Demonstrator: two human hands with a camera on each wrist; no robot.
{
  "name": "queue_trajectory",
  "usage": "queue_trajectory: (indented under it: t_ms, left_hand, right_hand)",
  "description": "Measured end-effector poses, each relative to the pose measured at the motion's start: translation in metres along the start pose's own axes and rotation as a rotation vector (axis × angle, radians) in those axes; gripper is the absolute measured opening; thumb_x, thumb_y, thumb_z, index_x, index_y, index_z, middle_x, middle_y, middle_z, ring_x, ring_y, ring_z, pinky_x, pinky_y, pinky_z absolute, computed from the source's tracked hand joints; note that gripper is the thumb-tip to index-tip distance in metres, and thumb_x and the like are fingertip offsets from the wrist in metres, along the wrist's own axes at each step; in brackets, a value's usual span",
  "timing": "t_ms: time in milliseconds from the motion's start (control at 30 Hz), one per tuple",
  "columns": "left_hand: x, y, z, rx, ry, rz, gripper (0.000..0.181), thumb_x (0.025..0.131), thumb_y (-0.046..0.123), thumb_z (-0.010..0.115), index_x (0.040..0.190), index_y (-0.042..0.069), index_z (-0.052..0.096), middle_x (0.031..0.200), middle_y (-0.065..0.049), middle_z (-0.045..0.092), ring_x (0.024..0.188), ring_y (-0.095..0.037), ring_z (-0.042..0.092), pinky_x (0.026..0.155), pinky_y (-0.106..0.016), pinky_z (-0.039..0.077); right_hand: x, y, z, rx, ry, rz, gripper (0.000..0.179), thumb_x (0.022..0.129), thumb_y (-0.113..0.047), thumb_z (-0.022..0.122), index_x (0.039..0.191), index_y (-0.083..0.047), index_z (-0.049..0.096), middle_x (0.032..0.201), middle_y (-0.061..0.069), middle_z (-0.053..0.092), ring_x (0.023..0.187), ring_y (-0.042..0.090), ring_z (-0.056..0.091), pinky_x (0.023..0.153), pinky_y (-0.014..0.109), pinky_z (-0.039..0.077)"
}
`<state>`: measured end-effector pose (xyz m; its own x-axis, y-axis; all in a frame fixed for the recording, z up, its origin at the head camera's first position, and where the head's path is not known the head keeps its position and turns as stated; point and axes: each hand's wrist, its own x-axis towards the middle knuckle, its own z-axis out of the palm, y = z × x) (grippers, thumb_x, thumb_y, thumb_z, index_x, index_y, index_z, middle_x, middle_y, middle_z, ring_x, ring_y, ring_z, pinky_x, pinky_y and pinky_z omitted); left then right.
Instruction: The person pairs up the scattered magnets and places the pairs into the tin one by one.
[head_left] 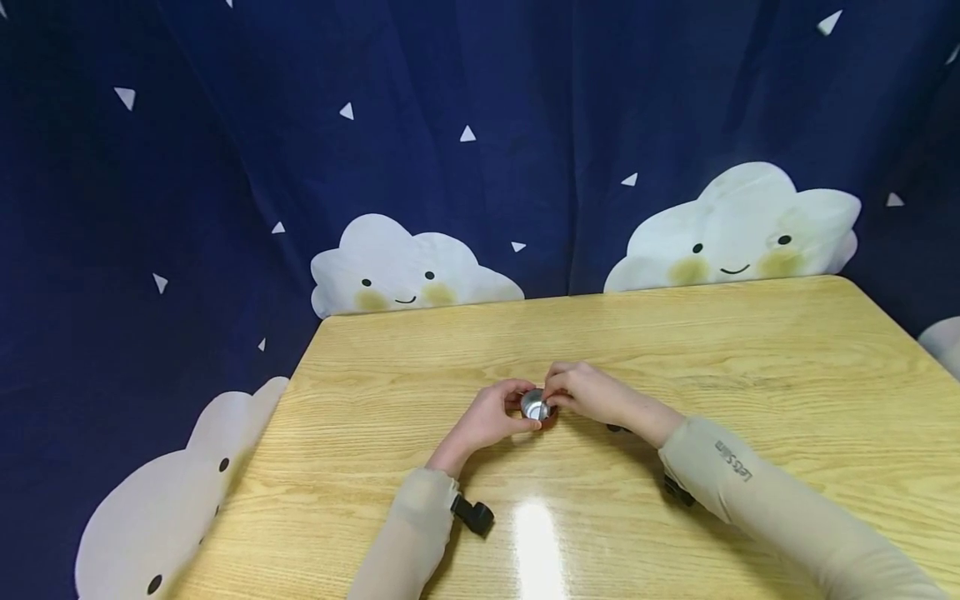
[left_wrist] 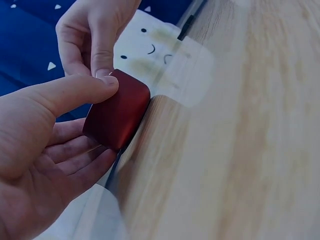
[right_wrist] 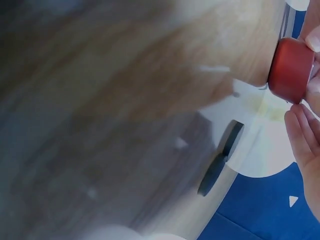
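A small red cup (head_left: 536, 407), shiny silver inside, is at the middle of the wooden table (head_left: 360, 500), between the two hands. I cannot tell if its bottom touches the wood. The left hand (head_left: 491, 412) holds it from the left, thumb on the near side, fingers on the far side. The right hand (head_left: 588, 393) has bent fingers at the right rim; I cannot tell if they pinch the rim or something in the cup. The cup looks like metal: stiff, probably light, a bit slippery, not likely to break. Its round sides seem best to hold. A flat black thing (right_wrist: 220, 159) lies to the right.
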<state>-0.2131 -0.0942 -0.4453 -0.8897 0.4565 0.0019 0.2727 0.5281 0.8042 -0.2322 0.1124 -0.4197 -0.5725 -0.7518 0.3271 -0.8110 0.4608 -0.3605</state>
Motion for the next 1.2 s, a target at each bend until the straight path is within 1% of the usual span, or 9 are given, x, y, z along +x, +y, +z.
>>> queue_trajectory:
  t_ms: [167, 300, 367, 500, 633, 767, 900, 1100, 1200]
  left_hand:
    - [0.001, 0.001, -0.002, 0.001, 0.006, 0.009, 0.052, 0.075, 0.024, 0.075, 0.121, 0.012, 0.054, 0.11, -0.001, 0.061, 0.095, -0.01, 0.06, 0.081, -0.023, 0.048]
    - [0.001, -0.001, -0.002, 0.007, 0.022, 0.012, 0.052, 0.074, 0.024, 0.075, 0.12, 0.011, 0.054, 0.11, -0.002, 0.061, 0.095, -0.01, 0.06, 0.081, -0.023, 0.048]
    - [0.001, -0.002, -0.002, 0.001, 0.016, 0.007, 0.053, 0.074, 0.025, 0.075, 0.121, 0.012, 0.054, 0.111, -0.001, 0.06, 0.095, -0.01, 0.06, 0.081, -0.022, 0.048]
    - [0.002, -0.002, -0.001, -0.006, 0.002, 0.01, 0.053, 0.075, 0.026, 0.075, 0.121, 0.011, 0.053, 0.111, -0.002, 0.06, 0.095, -0.009, 0.06, 0.081, -0.023, 0.048]
    - [0.002, 0.0, -0.002, 0.012, 0.016, 0.02, 0.053, 0.074, 0.025, 0.075, 0.12, 0.01, 0.054, 0.11, -0.002, 0.061, 0.094, -0.009, 0.059, 0.081, -0.023, 0.047]
    - [0.001, 0.002, -0.003, 0.024, 0.021, 0.02, 0.053, 0.074, 0.024, 0.076, 0.12, 0.01, 0.054, 0.109, -0.002, 0.061, 0.093, -0.009, 0.059, 0.081, -0.023, 0.047]
    - [0.0, 0.0, 0.0, 0.021, 0.022, 0.013, 0.053, 0.073, 0.025, 0.076, 0.119, 0.01, 0.054, 0.108, -0.001, 0.061, 0.092, -0.009, 0.059, 0.08, -0.023, 0.047]
    - [0.0, -0.002, 0.002, 0.025, 0.029, 0.013, 0.053, 0.073, 0.027, 0.076, 0.119, 0.012, 0.054, 0.106, 0.0, 0.061, 0.091, -0.009, 0.059, 0.079, -0.023, 0.047]
    - [0.0, -0.002, 0.002, 0.028, 0.031, 0.016, 0.053, 0.073, 0.027, 0.076, 0.119, 0.012, 0.054, 0.106, 0.001, 0.061, 0.091, -0.009, 0.059, 0.079, -0.024, 0.047]
  right_hand:
    - [0.002, 0.001, 0.0, -0.014, -0.002, -0.005, 0.003, 0.079, -0.009, 0.069, 0.081, -0.008, 0.071, 0.087, -0.001, 0.059, 0.076, 0.009, 0.058, 0.067, 0.02, 0.049]
    - [0.006, 0.0, -0.003, -0.037, -0.03, -0.022, 0.004, 0.079, -0.01, 0.07, 0.078, -0.006, 0.071, 0.087, 0.001, 0.058, 0.076, 0.01, 0.056, 0.067, 0.02, 0.049]
    - [0.006, -0.001, -0.003, -0.032, -0.045, -0.016, 0.003, 0.079, -0.009, 0.07, 0.079, -0.006, 0.071, 0.088, 0.002, 0.058, 0.077, 0.01, 0.056, 0.068, 0.021, 0.049]
    - [0.002, 0.002, -0.003, 0.003, -0.046, 0.016, 0.004, 0.079, -0.008, 0.068, 0.082, -0.007, 0.072, 0.09, 0.001, 0.06, 0.079, 0.011, 0.058, 0.069, 0.022, 0.05]
    - [-0.001, 0.004, -0.005, 0.033, -0.019, 0.022, 0.005, 0.081, -0.007, 0.067, 0.084, -0.006, 0.071, 0.089, -0.001, 0.061, 0.081, 0.012, 0.059, 0.07, 0.023, 0.05]
    - [-0.004, 0.004, -0.009, 0.032, -0.017, 0.026, 0.004, 0.081, -0.009, 0.067, 0.083, -0.008, 0.07, 0.087, -0.002, 0.062, 0.079, 0.01, 0.058, 0.068, 0.024, 0.05]
    - [-0.01, 0.006, -0.01, 0.025, -0.018, 0.037, 0.004, 0.083, -0.012, 0.066, 0.082, -0.01, 0.069, 0.084, -0.003, 0.061, 0.076, 0.009, 0.057, 0.067, 0.024, 0.05]
    - [-0.02, 0.008, -0.014, 0.019, -0.015, 0.076, 0.005, 0.082, -0.008, 0.065, 0.085, -0.008, 0.069, 0.084, -0.002, 0.062, 0.075, 0.01, 0.058, 0.066, 0.025, 0.049]
    - [-0.025, 0.01, -0.016, 0.014, -0.019, 0.08, 0.006, 0.082, -0.007, 0.065, 0.087, -0.006, 0.069, 0.084, -0.001, 0.062, 0.074, 0.01, 0.058, 0.065, 0.025, 0.049]
